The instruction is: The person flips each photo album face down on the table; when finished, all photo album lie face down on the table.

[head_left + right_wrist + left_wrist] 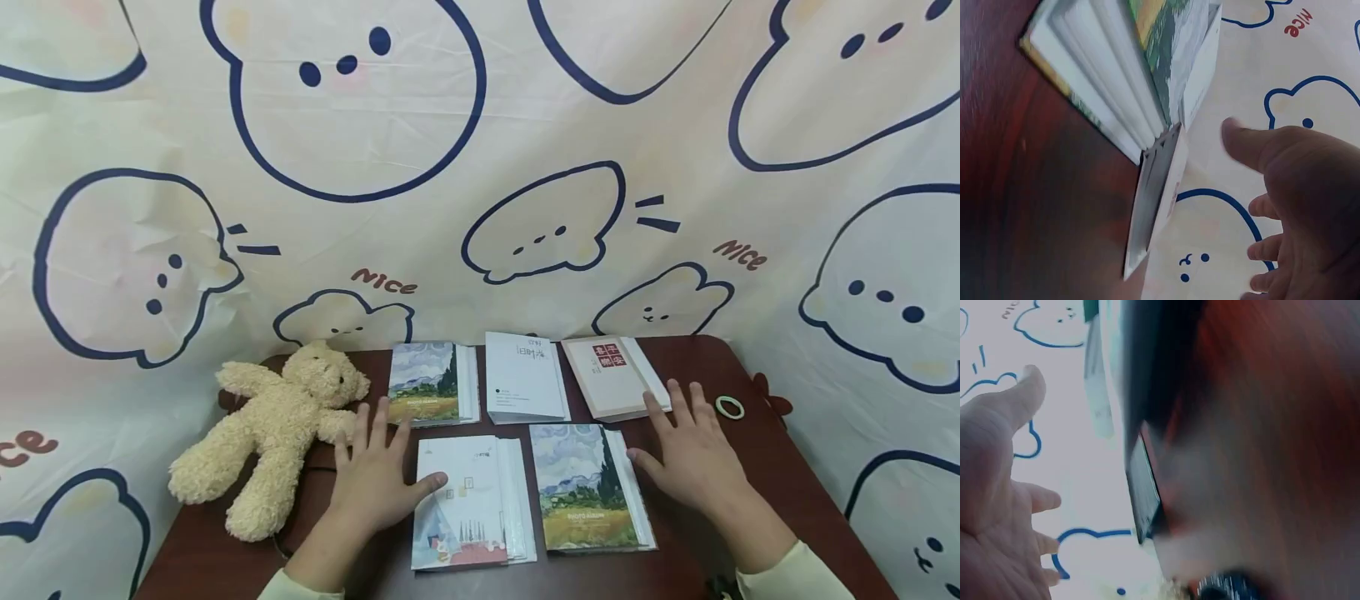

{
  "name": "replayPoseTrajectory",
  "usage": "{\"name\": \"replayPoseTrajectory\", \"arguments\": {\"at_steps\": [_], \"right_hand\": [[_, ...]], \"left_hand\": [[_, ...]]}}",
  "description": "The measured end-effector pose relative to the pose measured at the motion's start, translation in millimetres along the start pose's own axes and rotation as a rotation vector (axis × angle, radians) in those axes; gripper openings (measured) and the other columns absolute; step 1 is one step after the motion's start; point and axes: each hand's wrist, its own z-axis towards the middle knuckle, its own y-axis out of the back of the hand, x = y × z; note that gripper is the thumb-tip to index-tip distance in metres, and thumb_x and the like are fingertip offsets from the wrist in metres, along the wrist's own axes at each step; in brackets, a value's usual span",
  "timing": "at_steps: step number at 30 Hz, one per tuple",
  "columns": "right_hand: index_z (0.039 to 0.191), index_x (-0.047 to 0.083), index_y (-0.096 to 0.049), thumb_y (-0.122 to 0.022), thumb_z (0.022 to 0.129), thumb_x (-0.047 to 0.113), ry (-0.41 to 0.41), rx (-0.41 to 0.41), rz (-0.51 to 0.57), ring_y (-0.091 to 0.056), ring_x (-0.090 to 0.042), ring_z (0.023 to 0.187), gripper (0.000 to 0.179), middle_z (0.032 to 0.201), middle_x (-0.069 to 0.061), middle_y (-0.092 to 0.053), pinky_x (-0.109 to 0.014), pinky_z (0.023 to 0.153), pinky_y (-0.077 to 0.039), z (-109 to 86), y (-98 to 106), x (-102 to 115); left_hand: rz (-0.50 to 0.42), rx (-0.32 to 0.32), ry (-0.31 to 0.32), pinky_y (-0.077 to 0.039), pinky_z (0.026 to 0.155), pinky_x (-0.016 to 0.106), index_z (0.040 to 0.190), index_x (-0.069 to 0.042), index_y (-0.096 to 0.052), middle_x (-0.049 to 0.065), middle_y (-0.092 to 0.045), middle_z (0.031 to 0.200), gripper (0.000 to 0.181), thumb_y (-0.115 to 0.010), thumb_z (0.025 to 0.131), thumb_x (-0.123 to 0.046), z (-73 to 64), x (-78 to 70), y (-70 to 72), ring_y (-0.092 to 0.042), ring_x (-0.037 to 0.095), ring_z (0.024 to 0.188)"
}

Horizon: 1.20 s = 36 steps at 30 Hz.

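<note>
Watching the left hand (375,477) and right hand (693,454) hang spread, gripping nothing; the nearer landscape album (581,487) lies between them on the table (776,450). I'd guess light, stiff-covered, slick: pinch its full thickness, lest it fan.

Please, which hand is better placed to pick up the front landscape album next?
Probably the right hand: it is beside the front landscape album; the left hand is farther, with the front white album between.

A draped booth or nook: cartoon-printed sheeting (540,133) surrounds the desk (776,458), with a plush bear (288,417) on it.
</note>
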Motion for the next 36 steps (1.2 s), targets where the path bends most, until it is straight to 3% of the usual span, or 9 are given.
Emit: {"name": "replayPoseTrajectory", "arguments": {"at_steps": [4,7,19,25,29,36], "right_hand": [[0.157,0.0,-0.042,-0.077,0.091,0.047,0.015,-0.002,0.033,-0.026,-0.057,0.146,0.088,0.16,-0.035,-0.031,-0.071,0.109,-0.035,-3.0,-4.9,4.0],[0.156,0.0,-0.042,-0.077,0.091,0.044,0.006,0.001,0.075,-0.036,-0.054,0.14,0.086,0.156,-0.033,-0.038,-0.07,0.102,-0.043,-4.6,-10.1,7.5],[0.155,0.0,-0.044,-0.074,0.095,0.047,-0.033,0.092,0.362,-0.046,-0.052,0.135,0.083,0.148,-0.029,-0.05,-0.069,0.102,-0.043,-11.8,-22.6,18.0],[0.156,0.001,-0.043,-0.073,0.095,0.048,-0.061,0.151,0.4,-0.047,-0.052,0.136,0.083,0.15,-0.029,-0.049,-0.07,0.104,-0.041,-12.3,-26.6,23.9],[0.157,0.0,-0.041,-0.073,0.095,0.048,-0.072,0.159,0.42,-0.047,-0.052,0.136,0.085,0.15,-0.03,-0.049,-0.069,0.104,-0.041,-13.7,-28.8,26.8],[0.156,-0.001,-0.042,-0.075,0.095,0.046,-0.068,0.161,0.443,-0.048,-0.049,0.137,0.084,0.15,-0.028,-0.05,-0.067,0.105,-0.042,-15.2,-30.6,30.5]], "left_hand": [[-0.057,-0.013,-0.029,-0.027,0.108,0.078,0.158,-0.013,-0.046,0.023,-0.031,0.164,0.098,-0.067,0.085,-0.075,-2.3,-14.6,-2.9,-0.026,0.049,0.148],[-0.115,-0.011,-0.05,-0.035,0.104,0.073,0.157,-0.013,-0.047,0.022,-0.041,0.158,0.091,-0.068,0.089,-0.069,-3.3,-25.0,-7.0,-0.036,0.049,0.142],[-0.423,0.028,-0.099,-0.038,0.105,0.071,0.153,-0.013,-0.052,0.019,-0.052,0.15,0.077,-0.072,0.092,-0.057,-8.5,-54.8,-25.5,-0.043,0.046,0.138],[-0.551,0.064,-0.109,-0.043,0.103,0.068,0.152,-0.013,-0.053,0.021,-0.05,0.149,0.076,-0.071,0.093,-0.057,-10.6,-69.5,-28.6,-0.043,0.045,0.138],[-0.635,0.123,-0.094,-0.042,0.104,0.069,0.154,-0.014,-0.051,0.02,-0.048,0.151,0.072,-0.071,0.096,-0.052,-9.6,-79.2,-31.5,-0.042,0.044,0.14],[-0.755,0.179,-0.105,-0.053,0.09,0.055,0.155,-0.013,-0.048,0.016,-0.049,0.15,0.07,-0.069,0.098,-0.049,-7.8,-91.1,-37.5,-0.058,0.034,0.122]]}}
